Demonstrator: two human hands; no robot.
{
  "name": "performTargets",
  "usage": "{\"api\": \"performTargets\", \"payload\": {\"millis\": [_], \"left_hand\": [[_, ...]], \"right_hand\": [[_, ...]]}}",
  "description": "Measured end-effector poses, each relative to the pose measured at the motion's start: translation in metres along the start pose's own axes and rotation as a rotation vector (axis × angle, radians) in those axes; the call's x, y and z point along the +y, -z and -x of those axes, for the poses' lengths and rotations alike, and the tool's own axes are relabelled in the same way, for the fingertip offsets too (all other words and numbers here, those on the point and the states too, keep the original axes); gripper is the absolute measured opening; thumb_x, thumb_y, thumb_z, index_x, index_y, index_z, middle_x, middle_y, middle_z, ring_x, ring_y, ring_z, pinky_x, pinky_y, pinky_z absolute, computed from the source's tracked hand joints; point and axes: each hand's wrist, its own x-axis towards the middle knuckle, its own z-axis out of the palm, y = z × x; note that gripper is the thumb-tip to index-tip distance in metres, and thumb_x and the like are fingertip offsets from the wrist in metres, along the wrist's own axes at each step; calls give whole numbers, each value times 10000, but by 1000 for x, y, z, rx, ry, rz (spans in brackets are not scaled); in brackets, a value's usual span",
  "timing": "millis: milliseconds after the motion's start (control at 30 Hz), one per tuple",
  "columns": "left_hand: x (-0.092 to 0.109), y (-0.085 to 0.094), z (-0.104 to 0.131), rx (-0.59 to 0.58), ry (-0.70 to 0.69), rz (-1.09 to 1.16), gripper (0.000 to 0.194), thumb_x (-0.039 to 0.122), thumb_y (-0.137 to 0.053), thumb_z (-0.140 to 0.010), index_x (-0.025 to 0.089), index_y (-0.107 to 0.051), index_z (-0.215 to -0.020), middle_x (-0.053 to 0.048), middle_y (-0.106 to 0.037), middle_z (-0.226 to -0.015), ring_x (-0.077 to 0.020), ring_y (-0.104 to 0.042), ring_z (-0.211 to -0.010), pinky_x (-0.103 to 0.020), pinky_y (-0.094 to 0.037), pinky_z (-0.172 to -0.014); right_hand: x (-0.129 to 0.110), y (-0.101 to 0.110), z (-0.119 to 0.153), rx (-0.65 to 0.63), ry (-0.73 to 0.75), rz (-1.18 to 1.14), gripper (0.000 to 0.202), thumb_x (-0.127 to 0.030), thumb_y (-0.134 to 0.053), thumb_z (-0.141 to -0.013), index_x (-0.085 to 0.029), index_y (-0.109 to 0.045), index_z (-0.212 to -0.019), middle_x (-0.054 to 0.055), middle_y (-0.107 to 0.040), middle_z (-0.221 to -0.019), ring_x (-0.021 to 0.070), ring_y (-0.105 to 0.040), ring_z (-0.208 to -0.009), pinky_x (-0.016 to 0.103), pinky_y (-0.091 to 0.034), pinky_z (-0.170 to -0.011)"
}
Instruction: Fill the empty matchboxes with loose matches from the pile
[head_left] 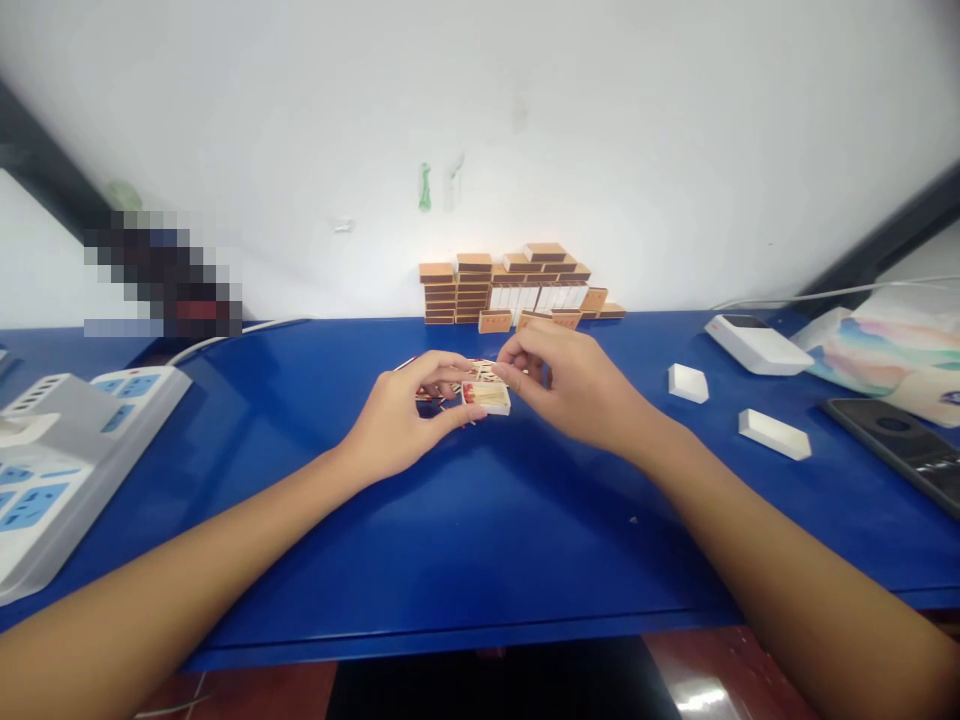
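Observation:
A small white matchbox tray (495,408) with red-headed matches (484,393) lying in it is at the middle of the blue table. My left hand (401,415) grips the tray's left end between thumb and fingers. Just right of the tray and above its edge, my right hand (559,375) has thumb and forefinger pinched together; whatever is between them is too small to make out. Behind the tray lies a loose pile of matches (480,368), partly hidden by both hands.
Stacked matchboxes (472,290) stand against the wall. To the right are two white trays (774,433), a white device (757,345), a dark phone (900,445) and a colourful plastic bag (885,340). A power strip (142,400) lies on the left of the blue table (450,560).

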Motion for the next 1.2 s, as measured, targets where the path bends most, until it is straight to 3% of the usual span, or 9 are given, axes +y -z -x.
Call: {"api": "performTargets", "payload": {"millis": [133, 300, 433, 600, 767, 933, 1100, 1200], "left_hand": [[-5, 1, -1, 117, 15, -32, 379, 333, -859, -867, 207, -688, -1180, -61, -815, -1081, -208, -788, -956, -353, -641, -898], [-8, 5, -4, 115, -3, -46, 395, 317, -872, -846, 202, -693, -1180, -56, -812, -1058, -191, -770, -918, -332, -630, -866], [-9, 7, -6, 199, -20, -92, 340, 325, -847, -870, 199, -710, -1155, -52, -799, -1071, -165, -732, -858, -318, -612, -825], [-9, 7, -5, 84, -45, -74, 376, 345, -848, -865, 198, -702, -1179, -46, -797, -1023, -162, -729, -828, -315, -617, -813], [-10, 11, -9, 211, -21, -74, 337, 342, -842, -869, 192, -720, -1146, -56, -800, -1059, -168, -736, -846, -322, -619, -820], [-9, 13, -8, 111, -84, -137, 368, 324, -848, -865, 196, -707, -1180, -58, -803, -1099, -182, -754, -891, -335, -625, -868], [-7, 17, -11, 242, -124, -199, 301, 328, -832, -887, 202, -728, -1140, -45, -799, -1078, -162, -733, -832, -319, -618, -832], [-8, 15, -10, 165, -136, -211, 329, 342, -827, -895, 199, -720, -1172, -52, -800, -1091, -175, -744, -873, -331, -618, -860]], "right_hand": [[0, 0, 1, -34, -35, 21, 113, -265, -596, -1006, -212, -647, -919, 52, -673, -892, 192, -581, -777, 335, -418, -704], [3, -1, 0, -122, -72, 75, 127, -255, -596, -999, -196, -667, -912, 49, -667, -862, 186, -575, -756, 332, -406, -693], [4, -2, 0, -133, -73, 72, 118, -240, -602, -992, -195, -671, -908, 45, -673, -864, 180, -581, -751, 327, -408, -694], [3, -4, 1, -134, -78, 58, 122, -234, -579, -991, -195, -670, -921, 53, -674, -864, 184, -580, -753, 322, -408, -686], [3, -5, 2, -147, -53, 42, 121, -245, -585, -991, -205, -664, -909, 48, -665, -853, 190, -587, -768, 329, -412, -699], [4, -3, 1, -153, -70, 43, 131, -243, -583, -992, -200, -677, -911, 52, -669, -844, 194, -584, -751, 339, -404, -691], [3, -1, 1, -162, -63, 41, 131, -242, -581, -1001, -201, -673, -918, 40, -664, -836, 185, -571, -738, 332, -398, -693], [1, -4, 2, -200, -39, 32, 132, -231, -587, -1003, -199, -652, -892, 28, -643, -810, 175, -553, -719, 324, -384, -689]]}}
